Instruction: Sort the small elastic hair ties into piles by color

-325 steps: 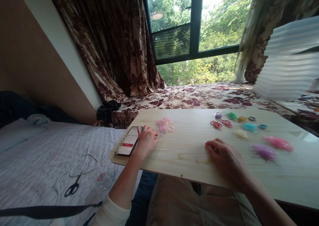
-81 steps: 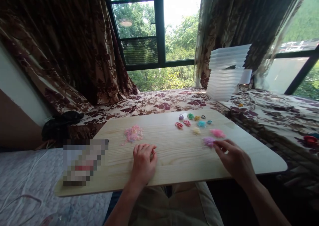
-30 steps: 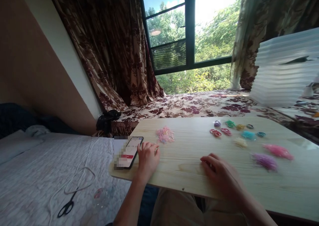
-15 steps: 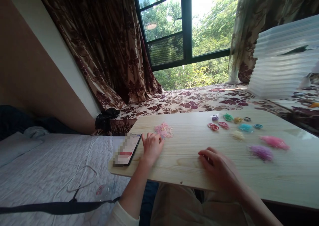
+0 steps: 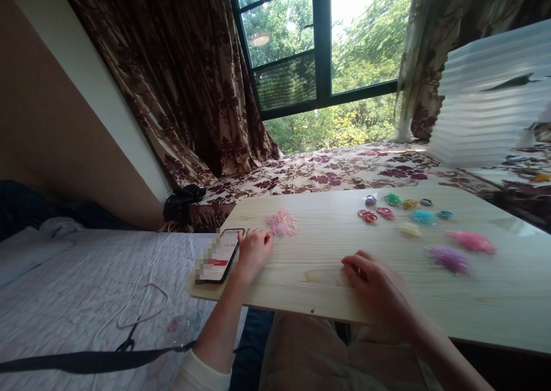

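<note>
My left hand (image 5: 255, 252) is at the right edge of a phone (image 5: 221, 256), its fingers bent and a fingertip at the phone's upper right edge. Whether it pinches anything is too small to tell. Just behind it lies a loose pile of pink bands (image 5: 282, 223) on the pale wooden table (image 5: 318, 253). My right hand (image 5: 365, 273) rests near the table's front edge, fingers curled together; anything inside them is hidden. To its right are a purple bundle (image 5: 450, 260) and a pink bundle (image 5: 472, 242).
Several coiled bands, red (image 5: 368, 216), green (image 5: 392, 199) and turquoise (image 5: 423, 216), lie at the back right of the table. A bed (image 5: 107, 287) with a white cable is at the left. A white stack (image 5: 486, 109) stands at the right.
My left hand has moved left, away from the pink pile and onto the phone's edge. My right hand has stayed in place.
</note>
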A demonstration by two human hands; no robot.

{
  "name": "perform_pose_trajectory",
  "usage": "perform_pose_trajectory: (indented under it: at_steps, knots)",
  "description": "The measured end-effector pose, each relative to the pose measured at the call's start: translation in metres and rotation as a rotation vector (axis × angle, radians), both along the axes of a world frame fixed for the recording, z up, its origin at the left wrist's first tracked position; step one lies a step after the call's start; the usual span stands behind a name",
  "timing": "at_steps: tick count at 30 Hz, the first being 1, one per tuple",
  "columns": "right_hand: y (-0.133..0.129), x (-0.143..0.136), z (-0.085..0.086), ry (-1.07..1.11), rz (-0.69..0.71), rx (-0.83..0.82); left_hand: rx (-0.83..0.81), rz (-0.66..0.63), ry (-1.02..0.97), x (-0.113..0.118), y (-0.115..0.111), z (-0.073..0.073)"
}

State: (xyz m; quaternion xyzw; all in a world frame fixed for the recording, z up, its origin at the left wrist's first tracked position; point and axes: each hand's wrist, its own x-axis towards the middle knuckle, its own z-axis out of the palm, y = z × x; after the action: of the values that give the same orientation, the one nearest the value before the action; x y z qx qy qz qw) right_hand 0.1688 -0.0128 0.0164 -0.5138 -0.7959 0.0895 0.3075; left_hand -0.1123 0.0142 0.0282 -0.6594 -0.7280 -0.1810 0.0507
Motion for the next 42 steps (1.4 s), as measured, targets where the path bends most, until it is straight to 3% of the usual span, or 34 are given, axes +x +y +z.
perform_pose_trajectory:
  at_steps: [11, 19, 42]
  knots:
    - [0.001, 0.000, 0.000, 0.003, 0.000, -0.004, -0.021, -0.031, -0.010, -0.011, 0.001, 0.007]
    - [0.001, 0.000, 0.001, 0.000, 0.006, 0.002, -0.069, -0.148, 0.025, 0.000, -0.002, 0.012]
    - [0.000, 0.000, 0.000, 0.004, 0.009, -0.011, -0.124, -0.130, 0.113, 0.003, 0.008, 0.023]
